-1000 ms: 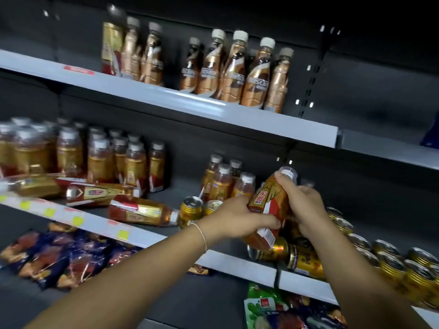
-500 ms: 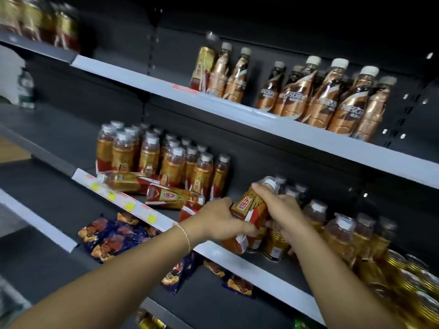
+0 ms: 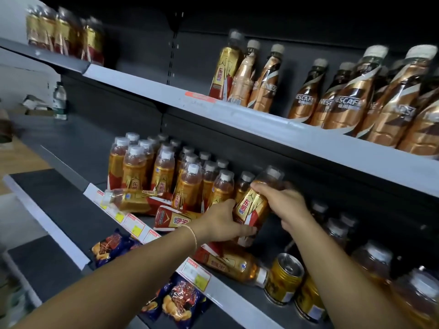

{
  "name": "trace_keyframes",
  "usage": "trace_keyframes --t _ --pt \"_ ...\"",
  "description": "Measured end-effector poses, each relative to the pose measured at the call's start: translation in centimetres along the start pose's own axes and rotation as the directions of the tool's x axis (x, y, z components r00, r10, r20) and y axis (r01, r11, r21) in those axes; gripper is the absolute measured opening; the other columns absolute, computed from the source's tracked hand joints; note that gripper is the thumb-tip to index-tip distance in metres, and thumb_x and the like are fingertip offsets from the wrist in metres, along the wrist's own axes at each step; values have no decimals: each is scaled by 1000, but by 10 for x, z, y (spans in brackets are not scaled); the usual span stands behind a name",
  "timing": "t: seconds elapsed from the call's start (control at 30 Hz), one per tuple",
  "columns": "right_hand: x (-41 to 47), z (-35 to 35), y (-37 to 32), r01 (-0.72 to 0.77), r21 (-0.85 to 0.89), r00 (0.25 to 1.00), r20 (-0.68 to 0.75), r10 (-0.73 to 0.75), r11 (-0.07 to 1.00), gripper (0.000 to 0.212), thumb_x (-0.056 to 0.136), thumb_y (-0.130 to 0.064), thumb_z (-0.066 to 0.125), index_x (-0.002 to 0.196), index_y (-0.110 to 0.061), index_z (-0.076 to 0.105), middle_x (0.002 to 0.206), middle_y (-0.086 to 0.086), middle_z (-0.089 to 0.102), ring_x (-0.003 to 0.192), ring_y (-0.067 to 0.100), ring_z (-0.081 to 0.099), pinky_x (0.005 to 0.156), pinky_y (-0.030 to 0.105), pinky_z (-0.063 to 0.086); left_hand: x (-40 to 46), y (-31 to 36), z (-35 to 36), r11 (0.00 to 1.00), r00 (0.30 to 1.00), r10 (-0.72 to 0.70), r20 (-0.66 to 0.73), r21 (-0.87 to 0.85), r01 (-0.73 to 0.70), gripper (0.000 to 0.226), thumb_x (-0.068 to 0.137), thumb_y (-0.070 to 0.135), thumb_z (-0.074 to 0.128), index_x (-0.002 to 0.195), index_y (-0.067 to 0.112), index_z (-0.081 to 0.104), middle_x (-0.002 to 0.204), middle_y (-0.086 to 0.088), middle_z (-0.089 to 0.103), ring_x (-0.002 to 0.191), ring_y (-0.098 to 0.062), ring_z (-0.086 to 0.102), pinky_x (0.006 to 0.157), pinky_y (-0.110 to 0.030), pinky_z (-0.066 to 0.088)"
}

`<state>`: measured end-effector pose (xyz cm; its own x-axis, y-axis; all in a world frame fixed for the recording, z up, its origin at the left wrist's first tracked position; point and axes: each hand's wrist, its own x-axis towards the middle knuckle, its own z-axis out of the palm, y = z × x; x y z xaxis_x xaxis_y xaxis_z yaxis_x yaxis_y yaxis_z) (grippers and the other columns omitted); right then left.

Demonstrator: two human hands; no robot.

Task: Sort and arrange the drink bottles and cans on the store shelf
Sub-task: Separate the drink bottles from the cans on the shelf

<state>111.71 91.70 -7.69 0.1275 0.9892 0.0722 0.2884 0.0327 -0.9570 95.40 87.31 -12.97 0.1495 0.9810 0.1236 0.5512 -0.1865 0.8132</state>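
Tilting slightly to the right, a gold-and-red drink bottle [image 3: 253,207] sits between both hands just above the middle shelf [image 3: 166,236]. The left hand [image 3: 221,222] curls round its lower half from the left, fingers wrapped under the label, and the right hand [image 3: 282,205] grips its shoulder and neck from the right, fingertips pressed on the label's top edge. Just left of it stands a block of upright bottles [image 3: 164,172] of the same kind, white caps up, with three more lying on their sides along the shelf's front edge: one [image 3: 133,200] at the left, one [image 3: 173,218] partly behind the left wrist, one [image 3: 232,263] below the hands. Right of that last bottle stand gold cans [image 3: 283,279], and blurred bottles beyond them. On the upper shelf [image 3: 237,115] stand brown coffee bottles [image 3: 351,98]. Snack bags [image 3: 180,298] lie on the shelf below.
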Motion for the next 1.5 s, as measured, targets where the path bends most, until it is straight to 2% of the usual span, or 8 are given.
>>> trace_keyframes --t 0.27,0.4,0.57,0.9,1.23,1.33,1.4,1.5 --pt "68 7 38 -1 -116 1000 -17 -1 993 39 65 -28 90 88 -30 58 100 3 71 85 19 69 83 38 57 39 -28 16 951 997 75 4 300 -73 37 90 41 61 120 18 60 114 1 63 104 -18 59 82 -27 49" --pt "82 15 57 -67 -187 995 -85 52 980 66 57 -35 90 115 -21 63 113 7 71 100 26 70 92 45 57 46 -35 19 861 974 196 111 456 -225 27 92 33 57 109 13 67 104 -5 67 96 -22 62 81 -32 53" --pt "85 25 66 -39 -291 986 -166 -10 956 75 52 -42 88 118 -21 59 115 5 69 102 27 68 90 46 57 55 -45 13 728 933 202 299 591 -347 33 93 36 54 114 11 62 111 -12 63 102 -28 59 87 -41 52" --pt "75 33 69 -10 -498 977 -190 -98 867 84 69 -51 86 137 -19 48 130 7 62 115 28 62 99 43 51 52 -69 10 687 916 337 218 608 -398 36 95 40 44 101 11 65 97 -9 61 90 -25 58 77 -34 50" --pt "40 40 66 -44 -445 961 -265 -84 894 66 74 -34 87 129 -15 54 107 -2 66 107 24 65 90 35 53 46 -74 7 702 875 445 188 533 -472 34 96 33 41 94 11 68 93 -9 63 88 -25 58 78 -34 45" --pt "17 42 73 37 -399 943 -290 -164 916 73 79 -29 84 139 -10 47 87 -23 50 86 -2 58 76 14 44 46 -74 7 702 865 455 212 512 -495 34 96 31 41 94 11 68 94 -9 64 89 -26 59 80 -36 49" --pt "0 41 74 80 -378 940 -279 -196 922 75 82 -27 81 144 -10 44 101 -18 58 91 -6 55 81 11 43 47 -74 6 693 857 458 237 508 -511 33 96 31 41 95 11 69 95 -10 66 90 -26 60 82 -37 49" --pt "-22 35 71 93 -401 935 -279 -218 911 66 85 -28 77 142 -11 47 132 6 59 123 15 56 100 28 48 46 -72 7 666 847 462 262 529 -526 33 98 32 41 95 13 68 95 -8 65 89 -25 60 80 -38 50"
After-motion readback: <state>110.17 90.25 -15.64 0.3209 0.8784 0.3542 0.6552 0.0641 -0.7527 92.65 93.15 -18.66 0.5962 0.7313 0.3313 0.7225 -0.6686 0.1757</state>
